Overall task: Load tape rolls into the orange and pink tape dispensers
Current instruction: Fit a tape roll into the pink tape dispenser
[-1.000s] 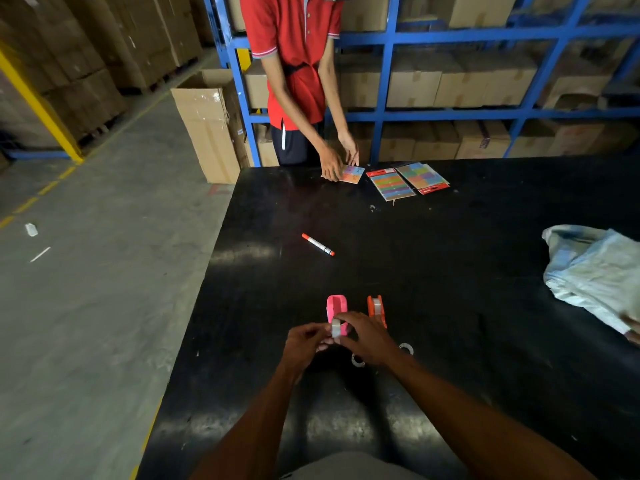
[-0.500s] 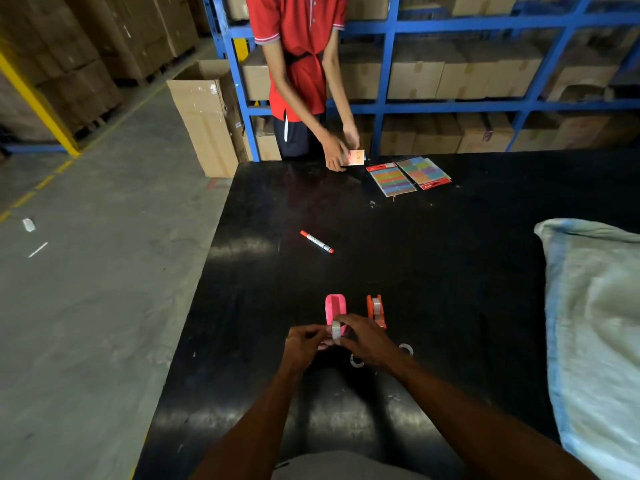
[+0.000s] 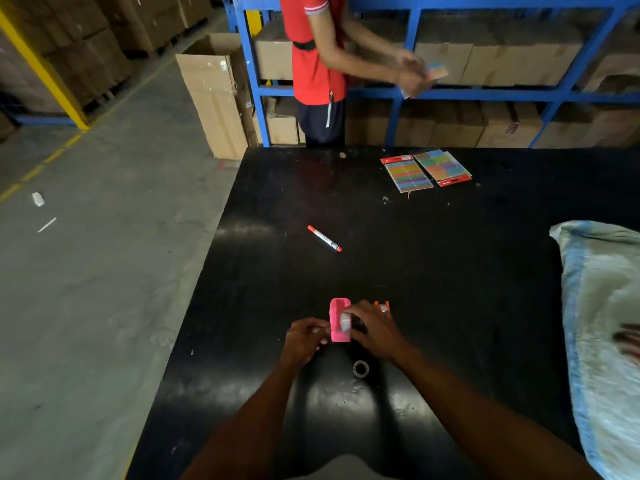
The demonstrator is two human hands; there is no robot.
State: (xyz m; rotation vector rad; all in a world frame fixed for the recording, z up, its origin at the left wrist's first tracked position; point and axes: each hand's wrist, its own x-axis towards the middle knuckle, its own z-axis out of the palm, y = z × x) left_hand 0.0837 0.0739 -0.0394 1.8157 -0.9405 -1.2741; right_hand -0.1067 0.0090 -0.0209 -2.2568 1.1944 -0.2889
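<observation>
The pink tape dispenser (image 3: 337, 318) stands on the black table (image 3: 433, 271) near its front. A clear tape roll (image 3: 345, 321) sits in the dispenser's slot. My right hand (image 3: 372, 327) pinches that roll from the right. Against the dispenser's near left end, my left hand (image 3: 306, 337) has its fingers closed on what looks like the tape's loose end. The orange tape dispenser (image 3: 382, 306) stands just right of the pink one, mostly hidden behind my right hand. A second tape roll (image 3: 360, 368) lies flat on the table between my wrists.
A red-and-white marker (image 3: 324, 238) lies mid-table. Two packs of coloured sticky notes (image 3: 426, 169) lie at the far edge. A pale sack (image 3: 602, 323) covers the right side. A person in a red shirt (image 3: 313, 57) stands beyond the table, by blue shelves with cartons.
The roll in my right hand has gone down into the pink dispenser. The person opposite lifted a note pack off the table and turned right. The sack spread further in from the right.
</observation>
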